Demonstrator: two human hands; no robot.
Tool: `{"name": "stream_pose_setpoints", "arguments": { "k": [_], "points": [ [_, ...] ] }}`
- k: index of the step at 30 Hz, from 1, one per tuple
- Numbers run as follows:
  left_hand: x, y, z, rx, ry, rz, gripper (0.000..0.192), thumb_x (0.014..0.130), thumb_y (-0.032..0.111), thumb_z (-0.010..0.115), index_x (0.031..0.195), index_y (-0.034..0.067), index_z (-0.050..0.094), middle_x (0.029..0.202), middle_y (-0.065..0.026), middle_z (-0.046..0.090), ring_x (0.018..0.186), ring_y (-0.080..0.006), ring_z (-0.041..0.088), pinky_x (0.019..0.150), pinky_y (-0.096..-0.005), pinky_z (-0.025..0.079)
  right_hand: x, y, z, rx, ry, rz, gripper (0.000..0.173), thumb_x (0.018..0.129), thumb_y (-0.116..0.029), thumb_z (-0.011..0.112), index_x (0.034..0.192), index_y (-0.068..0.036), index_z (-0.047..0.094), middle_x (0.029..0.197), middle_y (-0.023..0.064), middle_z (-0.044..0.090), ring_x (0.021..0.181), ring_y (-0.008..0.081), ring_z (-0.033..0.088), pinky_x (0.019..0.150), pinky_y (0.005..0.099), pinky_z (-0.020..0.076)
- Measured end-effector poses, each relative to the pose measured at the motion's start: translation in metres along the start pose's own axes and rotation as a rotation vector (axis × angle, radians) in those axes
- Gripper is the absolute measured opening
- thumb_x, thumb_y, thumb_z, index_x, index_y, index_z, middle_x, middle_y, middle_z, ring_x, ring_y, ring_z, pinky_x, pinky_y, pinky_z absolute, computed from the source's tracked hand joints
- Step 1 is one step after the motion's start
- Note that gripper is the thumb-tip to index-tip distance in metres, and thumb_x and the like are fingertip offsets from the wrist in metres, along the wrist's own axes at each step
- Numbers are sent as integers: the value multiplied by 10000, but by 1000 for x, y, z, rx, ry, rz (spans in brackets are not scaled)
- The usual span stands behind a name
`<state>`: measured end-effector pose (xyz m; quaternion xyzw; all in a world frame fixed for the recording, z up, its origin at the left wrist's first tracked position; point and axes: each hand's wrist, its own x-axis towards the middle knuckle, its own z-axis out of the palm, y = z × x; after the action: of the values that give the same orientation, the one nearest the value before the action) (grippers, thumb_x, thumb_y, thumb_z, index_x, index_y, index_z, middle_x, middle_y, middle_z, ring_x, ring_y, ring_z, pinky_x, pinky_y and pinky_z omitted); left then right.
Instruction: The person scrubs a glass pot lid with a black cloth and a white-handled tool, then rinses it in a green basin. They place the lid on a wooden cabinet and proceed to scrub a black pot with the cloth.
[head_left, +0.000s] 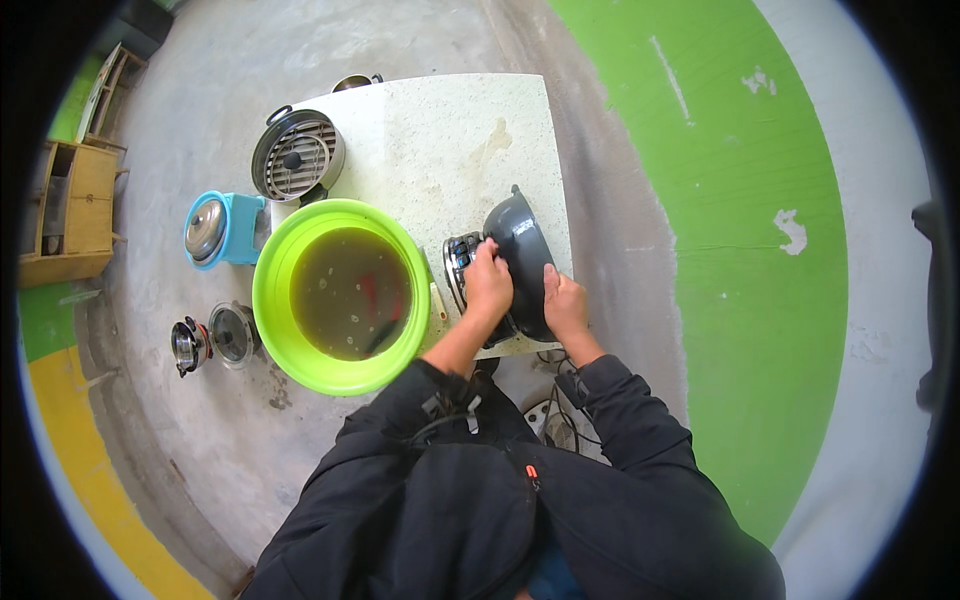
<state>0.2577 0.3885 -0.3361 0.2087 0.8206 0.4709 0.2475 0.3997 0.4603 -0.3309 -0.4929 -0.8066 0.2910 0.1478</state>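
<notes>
A dark grey pot (523, 262) is tipped on its side at the right part of a speckled white table (420, 127). My right hand (566, 301) grips its near right edge, thumb towards the wall of the pot. At its other side is my left hand (491, 283), fingers curled and pinched close to the pot; whether anything sits between them is hidden. A shiny metal item with a black part (457, 259) stands just left of the pot, partly covered by my left hand and forearm. A small light-coloured handled tool (439, 301) lies beside it.
A lime-green basin (266, 300) holds murky water with something red in it. Behind it stands a steel steamer pot (339, 161) with a slatted insert. On the floor are a blue stool or bin (244, 225) with a lidded pot, more pots (191, 345) and cables (562, 412).
</notes>
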Motion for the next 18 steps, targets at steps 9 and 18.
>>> {"name": "stream_pose_setpoints", "arguments": {
  "k": [9, 18],
  "points": [
    [-54, 7, -4, -122, -21, 69, 519, 965, -15, 584, 1473, -63, 490, 1162, -257, 698, 1056, -418, 706, 917, -447, 568, 22, -3, 7, 19, -5, -48, 562, 1094, -412, 520, 741, 1, 664, 744, 309, 648, 703, 532, 638, 617, 589, 476],
    [56, 6, 21, 2, -75, 136, 365, 1001, 94, 588, 1354, 0, 578, 1235, -277, 694, 1145, -475, 657, 957, -503, 536, 21, -14, 5, 31, -12, 31, 579, 1100, -435, 486, 781, 10, 674, 789, 301, 670, 751, 527, 651, 668, 596, 494]
  ]
}}
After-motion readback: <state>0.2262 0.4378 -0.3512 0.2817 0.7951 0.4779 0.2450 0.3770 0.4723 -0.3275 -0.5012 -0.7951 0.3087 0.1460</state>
